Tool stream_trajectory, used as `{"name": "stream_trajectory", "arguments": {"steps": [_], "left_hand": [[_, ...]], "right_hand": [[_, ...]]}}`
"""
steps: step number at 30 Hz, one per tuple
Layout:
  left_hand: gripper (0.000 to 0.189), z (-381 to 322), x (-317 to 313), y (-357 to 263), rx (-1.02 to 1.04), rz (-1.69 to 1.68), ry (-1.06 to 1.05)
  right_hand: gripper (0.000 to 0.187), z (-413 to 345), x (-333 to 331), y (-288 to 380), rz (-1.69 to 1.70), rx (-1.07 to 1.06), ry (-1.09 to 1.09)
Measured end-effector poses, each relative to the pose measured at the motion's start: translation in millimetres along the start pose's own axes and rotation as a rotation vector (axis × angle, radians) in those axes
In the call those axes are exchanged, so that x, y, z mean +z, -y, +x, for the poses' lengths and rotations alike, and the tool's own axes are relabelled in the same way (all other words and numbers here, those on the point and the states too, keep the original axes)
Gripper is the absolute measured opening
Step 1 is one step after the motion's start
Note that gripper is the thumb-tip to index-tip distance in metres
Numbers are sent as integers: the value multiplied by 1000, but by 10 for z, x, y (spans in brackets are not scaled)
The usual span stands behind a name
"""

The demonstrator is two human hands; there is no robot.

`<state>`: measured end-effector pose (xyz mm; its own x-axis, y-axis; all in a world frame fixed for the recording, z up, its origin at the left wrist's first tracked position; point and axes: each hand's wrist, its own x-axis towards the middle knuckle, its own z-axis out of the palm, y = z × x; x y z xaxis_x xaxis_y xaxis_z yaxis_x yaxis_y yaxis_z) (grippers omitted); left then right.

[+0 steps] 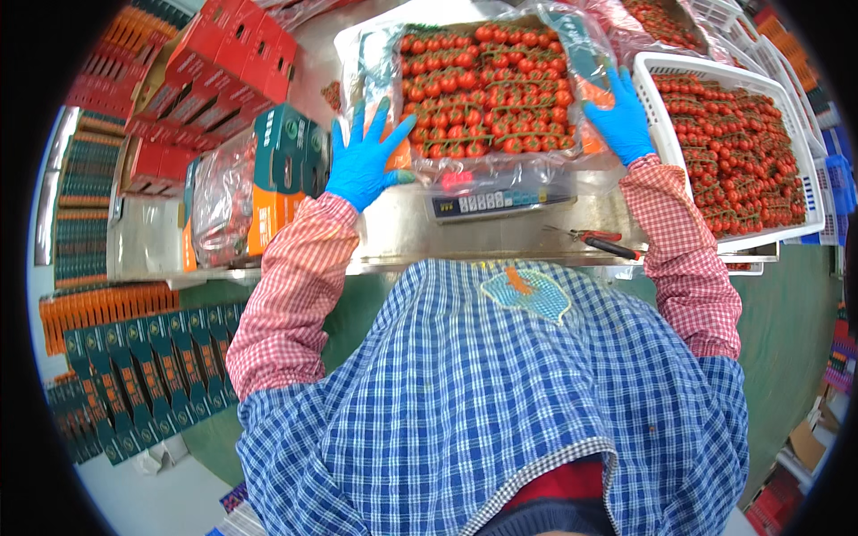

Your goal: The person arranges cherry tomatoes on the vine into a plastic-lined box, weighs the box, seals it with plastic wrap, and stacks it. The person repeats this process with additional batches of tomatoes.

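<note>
A cardboard box lined with clear plastic film (379, 67) holds rows of cherry tomatoes on the vine (489, 94). It rests over a digital scale (503, 201), whose keypad shows at the front. My left hand (369, 154), in a blue glove, lies spread at the box's left side, fingertips by the film and flap. At the right side, my right hand (620, 120), also gloved in blue, has its fingers apart against the flap and film. Neither hand holds anything. Red-handled snips (606, 245) lie on the metal table below my right hand.
A white plastic crate (730, 63) full of vine tomatoes stands at right, more tomatoes behind it. At left are a green and orange box (291, 161) with film-covered contents and stacked red cartons (221, 74). Folded cartons (147, 375) stand at lower left, beyond the table edge (382, 266).
</note>
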<state>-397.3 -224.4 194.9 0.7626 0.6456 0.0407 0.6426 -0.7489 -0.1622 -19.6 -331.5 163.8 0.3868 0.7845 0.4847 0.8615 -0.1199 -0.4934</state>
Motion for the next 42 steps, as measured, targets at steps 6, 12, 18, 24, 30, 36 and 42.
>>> {"name": "stream_trajectory", "arguments": {"steps": [6, 12, 18, 24, 30, 36, 42], "left_hand": [[65, 943, -168, 106, 130, -317, -342], [71, 1890, 400, 304, -37, 118, 144], [63, 1724, 353, 313, 27, -205, -60], [39, 2306, -176, -1346, 267, -821, -249], [33, 2709, -502, -3473, 623, -956, -61], [30, 3120, -422, -4399, 682, -952, 89], [52, 3427, -180, -5390, 547, -976, 240]], "right_hand": [[54, 547, 55, 595, -87, -311, 16], [65, 989, 1041, 566, -439, -314, 144], [43, 566, 137, 211, 174, -82, 87], [85, -794, -1330, -899, -482, 1125, -294], [83, -1021, -1453, -1450, -284, 1225, -217], [49, -979, -1836, -1486, -269, 1141, -94], [26, -1057, -2504, -2072, -286, 959, -507]]}}
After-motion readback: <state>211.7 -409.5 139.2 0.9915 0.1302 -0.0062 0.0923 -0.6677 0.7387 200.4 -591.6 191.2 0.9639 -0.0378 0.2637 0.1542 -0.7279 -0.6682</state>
